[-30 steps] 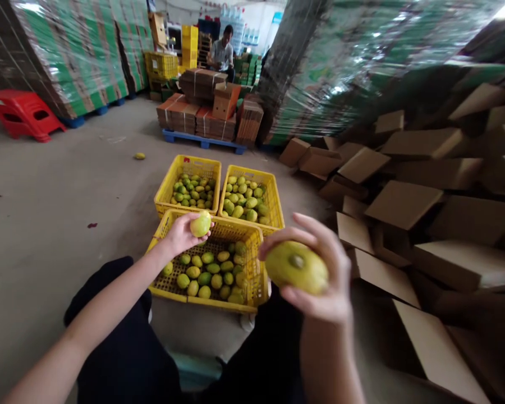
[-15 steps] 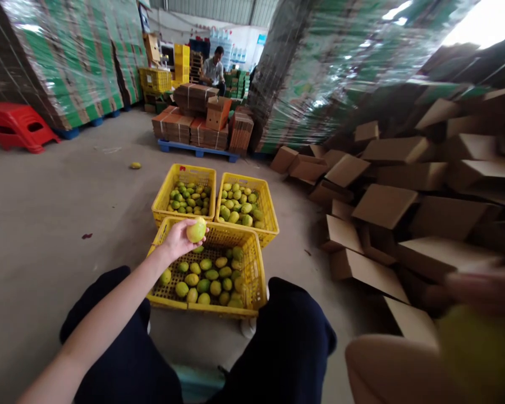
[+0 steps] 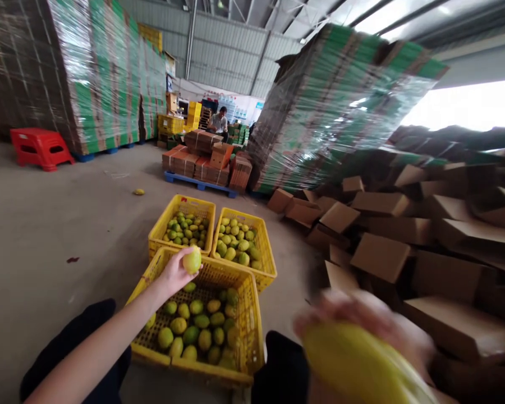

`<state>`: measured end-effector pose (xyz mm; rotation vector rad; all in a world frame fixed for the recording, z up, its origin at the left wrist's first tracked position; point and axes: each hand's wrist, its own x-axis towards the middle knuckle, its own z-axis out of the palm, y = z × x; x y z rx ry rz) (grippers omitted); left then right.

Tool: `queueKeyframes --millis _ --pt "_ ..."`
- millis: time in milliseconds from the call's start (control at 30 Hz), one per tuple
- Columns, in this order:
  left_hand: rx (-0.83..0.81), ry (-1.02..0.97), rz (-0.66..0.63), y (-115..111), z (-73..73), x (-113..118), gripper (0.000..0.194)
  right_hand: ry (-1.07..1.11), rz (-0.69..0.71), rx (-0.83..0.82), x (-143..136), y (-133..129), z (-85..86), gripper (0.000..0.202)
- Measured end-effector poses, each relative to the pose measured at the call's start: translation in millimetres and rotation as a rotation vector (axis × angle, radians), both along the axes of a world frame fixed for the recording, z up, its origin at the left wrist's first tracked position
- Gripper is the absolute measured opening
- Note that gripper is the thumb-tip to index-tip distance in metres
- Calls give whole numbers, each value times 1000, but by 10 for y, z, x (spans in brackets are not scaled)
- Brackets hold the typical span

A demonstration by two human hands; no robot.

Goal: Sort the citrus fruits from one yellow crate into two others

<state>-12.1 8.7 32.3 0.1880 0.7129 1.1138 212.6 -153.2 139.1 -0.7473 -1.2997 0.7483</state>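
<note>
My left hand [image 3: 173,276] is closed around a round yellow-green fruit [image 3: 192,261], held above the far rim of the near yellow crate [image 3: 193,368]. Inside that crate lie several loose green and yellow fruits [image 3: 202,321], with parts of the crate floor showing between them. Close to the camera at lower right, my right hand [image 3: 374,311] grips a long yellow fruit [image 3: 353,359]. Motion smears this hand, and its fingers pass over the top of the fruit. Behind the near crate, the left crate [image 3: 160,246] and the right crate [image 3: 267,249] hold more such fruit.
Open cardboard boxes [image 3: 381,255] are heaped along the right. Ahead, flattened cartons [image 3: 212,171] are stacked on a blue pallet [image 3: 200,184]. Film-wrapped stacks [image 3: 109,95] tower on both sides. A red stool [image 3: 42,147] and one fruit [image 3: 138,192] are on the floor. A person [image 3: 219,122] sits at the back.
My view has tilted up, so the crates appear lower. My right hand has come from the far right edge toward the middle with its fruit. The left hand still holds its fruit over the crate.
</note>
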Motion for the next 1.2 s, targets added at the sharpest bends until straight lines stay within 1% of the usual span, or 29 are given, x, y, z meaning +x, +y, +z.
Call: queueKeyframes --millis 33,67,100,133,167,200,267,333,400,433,533,633,733,867,933,1067,1200 --pt "-11 -4 11 6 -2 -1 5 68 15 10 -44 270 -115 41" --pt "-24 -7 19 15 -7 -3 4 155 33 -15 -90 560 -268 43" --pt "-38 -9 25 24 -16 -6 5 263 52 -85 -133 845 -451 44" --pt "-49 -14 26 32 -29 -9 5 350 81 -203 -169 1103 -648 42" --pt "-51 -23 21 38 -43 -11 7 467 79 -355 -197 1316 -843 40" --pt "-46 -36 9 41 -56 -12 9 588 80 -473 -216 1477 -1023 38" --pt "-8 -71 -12 34 -76 -4 18 685 114 -587 -237 1647 -1298 31" --pt "39 -99 2 18 -82 17 31 806 180 -707 -255 1671 -1438 29" --pt "54 -106 34 3 -81 48 38 891 245 -813 -287 1634 -1476 28" --pt "48 -108 43 -2 -82 64 37 907 269 -848 -308 1610 -1476 27" --pt "11 -125 19 -10 -90 103 30 911 326 -907 -373 1545 -1462 25" --pt "20 -127 -25 -19 -97 121 23 903 365 -916 -402 1500 -1465 26" --pt "71 -63 -81 -43 -87 132 20 866 394 -845 -393 1476 -1470 27" --pt "201 66 -137 -94 -68 154 27 748 405 -645 -369 1444 -1460 24" --pt "270 112 -145 -113 -72 165 27 702 413 -592 -361 1422 -1450 25" --pt "357 154 -171 -122 -115 173 26 654 431 -551 -351 1392 -1431 26" --pt "359 148 -171 -105 -153 166 25 661 465 -564 -361 1393 -1411 27"
